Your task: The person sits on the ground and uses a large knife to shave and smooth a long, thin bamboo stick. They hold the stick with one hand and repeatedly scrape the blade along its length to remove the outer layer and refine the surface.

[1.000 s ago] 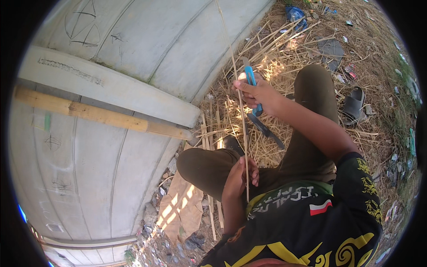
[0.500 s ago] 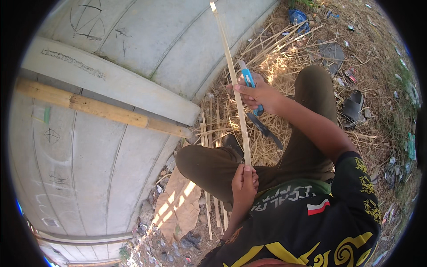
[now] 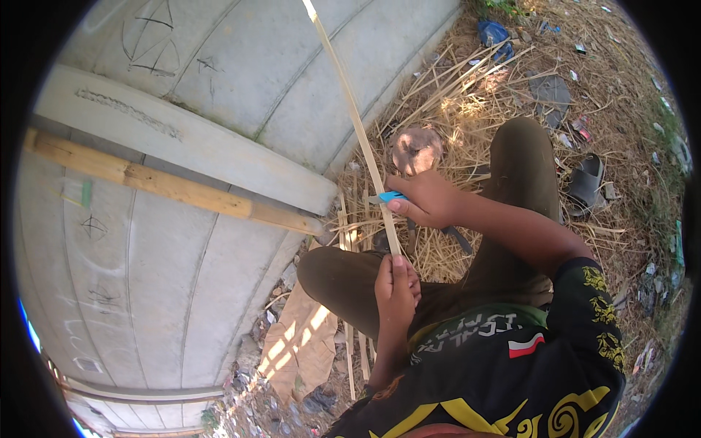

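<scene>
A long, pale bamboo strip slants from my lap up across the grey wall. Its lower end is pinched in my left hand, the thumb lying along its face. My right hand is closed around a blue utility knife. The knife's short blade lies across the strip, a little above my left hand, and appears to touch it. My right fingers cover most of the knife's handle. Beneath my right wrist a flat dark object lies on the shavings, partly hidden.
Bamboo shavings cover the ground between my bent legs. A round, brownish block sits beyond my right hand. A grey slide sandal lies on the right. Along the left stand a concrete wall and a bamboo pole. Flattened brown cardboard lies near it.
My right hand has drawn the knife down the strip toward my left hand, its blade now across the strip. The strip's upper end has swung left. The round block has come into view.
</scene>
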